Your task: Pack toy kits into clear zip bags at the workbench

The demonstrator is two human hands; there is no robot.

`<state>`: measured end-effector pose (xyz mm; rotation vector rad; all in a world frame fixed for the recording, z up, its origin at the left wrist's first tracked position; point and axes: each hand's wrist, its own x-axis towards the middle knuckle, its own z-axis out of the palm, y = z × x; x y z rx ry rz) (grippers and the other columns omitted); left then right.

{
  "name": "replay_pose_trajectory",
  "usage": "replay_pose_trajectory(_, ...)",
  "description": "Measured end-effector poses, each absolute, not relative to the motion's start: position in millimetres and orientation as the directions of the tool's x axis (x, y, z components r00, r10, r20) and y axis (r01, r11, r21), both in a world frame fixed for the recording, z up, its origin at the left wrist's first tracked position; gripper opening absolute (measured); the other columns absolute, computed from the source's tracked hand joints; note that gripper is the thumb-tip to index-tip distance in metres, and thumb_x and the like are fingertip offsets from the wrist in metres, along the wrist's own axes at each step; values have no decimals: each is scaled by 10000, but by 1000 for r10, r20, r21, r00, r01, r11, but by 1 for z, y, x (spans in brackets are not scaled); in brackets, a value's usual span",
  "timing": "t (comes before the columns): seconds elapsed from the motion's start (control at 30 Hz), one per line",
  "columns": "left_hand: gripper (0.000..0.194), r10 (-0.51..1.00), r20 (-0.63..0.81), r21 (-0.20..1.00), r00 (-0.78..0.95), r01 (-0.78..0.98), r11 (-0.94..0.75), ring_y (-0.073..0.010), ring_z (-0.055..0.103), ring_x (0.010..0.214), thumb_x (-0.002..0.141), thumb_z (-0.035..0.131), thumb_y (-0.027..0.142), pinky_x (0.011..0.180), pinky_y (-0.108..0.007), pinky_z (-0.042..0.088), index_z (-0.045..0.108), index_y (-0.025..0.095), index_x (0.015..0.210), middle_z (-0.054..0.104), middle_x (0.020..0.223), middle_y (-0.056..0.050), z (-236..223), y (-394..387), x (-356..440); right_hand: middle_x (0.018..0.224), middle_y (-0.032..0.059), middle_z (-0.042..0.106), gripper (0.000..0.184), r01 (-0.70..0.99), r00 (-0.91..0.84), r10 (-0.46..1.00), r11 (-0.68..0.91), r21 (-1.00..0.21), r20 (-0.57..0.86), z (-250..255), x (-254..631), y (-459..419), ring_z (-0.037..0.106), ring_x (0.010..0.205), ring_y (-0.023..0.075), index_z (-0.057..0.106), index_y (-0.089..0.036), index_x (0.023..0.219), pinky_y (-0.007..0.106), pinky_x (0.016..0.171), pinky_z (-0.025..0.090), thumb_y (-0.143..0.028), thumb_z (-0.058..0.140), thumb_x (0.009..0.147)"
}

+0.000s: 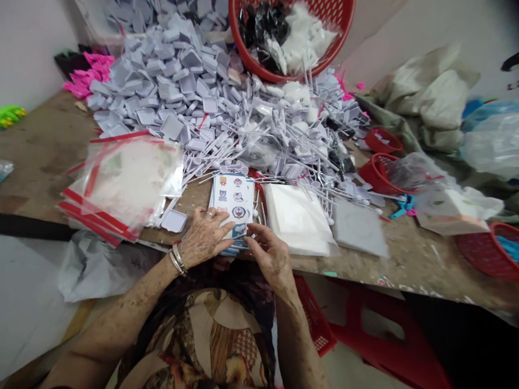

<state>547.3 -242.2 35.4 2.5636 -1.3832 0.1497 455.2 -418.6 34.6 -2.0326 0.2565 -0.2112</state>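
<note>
A stack of sticker sheets point(229, 197) printed with small cartoon figures lies at the table's front edge. My left hand point(205, 232), with a ring and bracelets at the wrist, rests over the stack's lower left part, fingers stretched out across the top sheet. At the lower right corner, my right hand point(270, 251) pinches the edge of a sticker sheet between thumb and fingers. To the right sits a pile of white plastic sleeves point(298, 219), beside a greyish pack of clear film point(359, 227). A small pale plastic tray point(173, 221) lies left of my left hand.
Red-edged clear bags point(121, 178) are piled on the left. Behind the sheets spreads a large heap of pale plastic pieces point(174, 75), with a red basket point(292, 75) of bagged items above. Small red baskets point(381, 175) stand at right; a red stool point(373, 324) is below the table.
</note>
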Motion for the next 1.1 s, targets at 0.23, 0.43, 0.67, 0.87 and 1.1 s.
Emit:
replay_pose_trajectory(0.23, 368, -796, 233, 199, 559, -829, -523, -312, 515, 1190, 927, 578, 424, 966, -530, 315, 608, 246, 1248, 593, 1356, -102, 33, -239, 548, 1077, 111, 674, 244, 157, 917, -112, -781, -605, 383, 29, 472, -427, 644, 1044, 230, 698, -219, 1050, 397, 917, 538, -189, 474, 955)
replay_pose_trajectory(0.43, 284, -746, 383, 241, 544, -839, -488, -255, 567, 1108, 949, 481, 129, 967, -489, 343, 636, 195, 1177, 663, 1280, -83, 34, -229, 537, 1101, 104, 700, 251, 322, 834, -40, -776, -543, 551, 24, 454, -434, 663, 1017, 228, 700, -241, 1059, 430, 880, 561, -143, 494, 954)
replay_pose_trajectory(0.67, 308, -731, 358, 375, 581, -807, -457, -247, 584, 1070, 914, 495, 100, 954, -492, 363, 688, 218, 1122, 712, 1183, -73, 19, -222, 527, 1029, 107, 691, 296, 218, 888, -65, -812, -541, 456, 6, 430, -430, 652, 950, 233, 700, -245, 1121, 436, 839, 566, -139, 483, 949)
replay_pose_trajectory(0.87, 143, -647, 301, 544, 700, -683, -487, -232, 578, 1055, 943, 540, 176, 926, -442, 393, 679, 188, 974, 715, 1100, -54, 22, -228, 529, 974, 94, 676, 189, 84, 917, -196, -758, -647, 348, 10, 441, -423, 651, 918, 218, 672, -209, 1001, 388, 847, 551, -200, 488, 965)
replay_pose_trajectory(1.1, 134, -499, 245, 638, 831, -526, -562, -218, 569, 984, 961, 524, 234, 913, -399, 438, 628, 196, 885, 661, 1002, -55, 24, -239, 528, 807, 41, 629, 183, -95, 935, -310, -687, -720, 173, 21, 453, -417, 606, 747, 183, 604, -204, 804, 319, 728, 477, -258, 513, 953)
